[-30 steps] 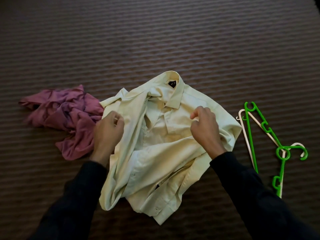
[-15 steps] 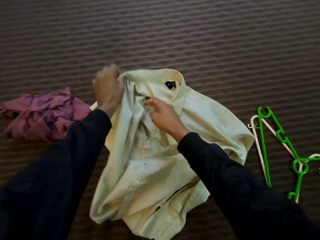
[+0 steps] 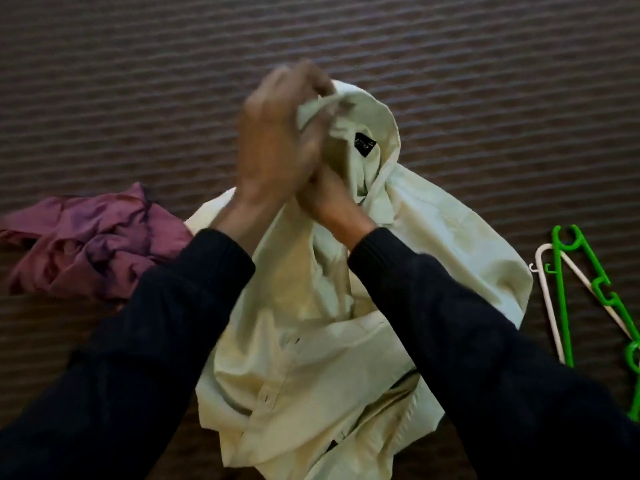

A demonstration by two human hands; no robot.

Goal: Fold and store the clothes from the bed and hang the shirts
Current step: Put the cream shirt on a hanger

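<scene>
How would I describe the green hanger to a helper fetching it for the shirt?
On the brown ribbed bedspread, look to the right of the pale yellow shirt, at the picture's right edge. Two hangers lie crossed there; the green hanger is the bright one with notched hooks, lying over the white hanger.

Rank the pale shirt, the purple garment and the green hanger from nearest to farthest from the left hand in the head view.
1. Pale shirt: gripped by the left hand at the collar.
2. Purple garment: lower left, on the bed.
3. Green hanger: far right edge, atop a white hanger.
</scene>
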